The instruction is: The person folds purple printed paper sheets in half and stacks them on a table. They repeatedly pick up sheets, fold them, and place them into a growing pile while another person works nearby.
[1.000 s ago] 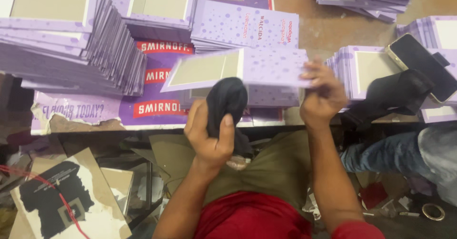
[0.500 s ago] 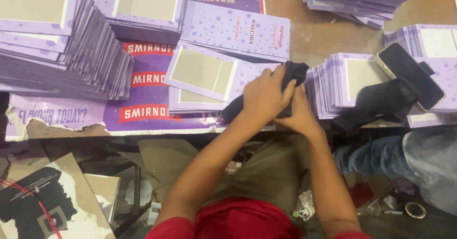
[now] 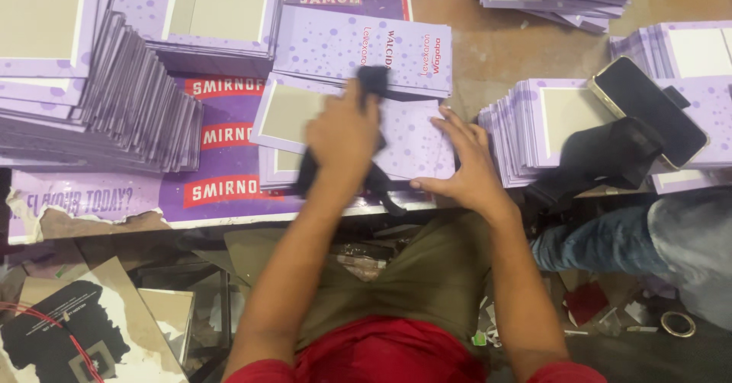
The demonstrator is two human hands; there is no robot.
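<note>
My left hand (image 3: pixel 345 135) grips a black cloth (image 3: pixel 371 80) and presses it on a flat purple card cover (image 3: pixel 415 143) lying on a small pile at the table's front edge. The cloth trails below the hand toward the edge. My right hand (image 3: pixel 467 163) lies flat, fingers spread, on the right side of the same cover and holds it down. The cover's left part shows a grey board panel (image 3: pixel 286 112).
Tall leaning stacks of purple covers (image 3: pixel 99 85) stand at the left, more piles at the back (image 3: pixel 358 43) and right (image 3: pixel 549 116). A phone (image 3: pixel 648 108) and a black pouch (image 3: pixel 602 154) rest on the right stack. Another person's jeans-clad leg (image 3: pixel 610 238) is at the right.
My left hand has carried the cloth from my lap up onto the cover and swept it leftward. My right hand has flattened on the cover's right side.
</note>
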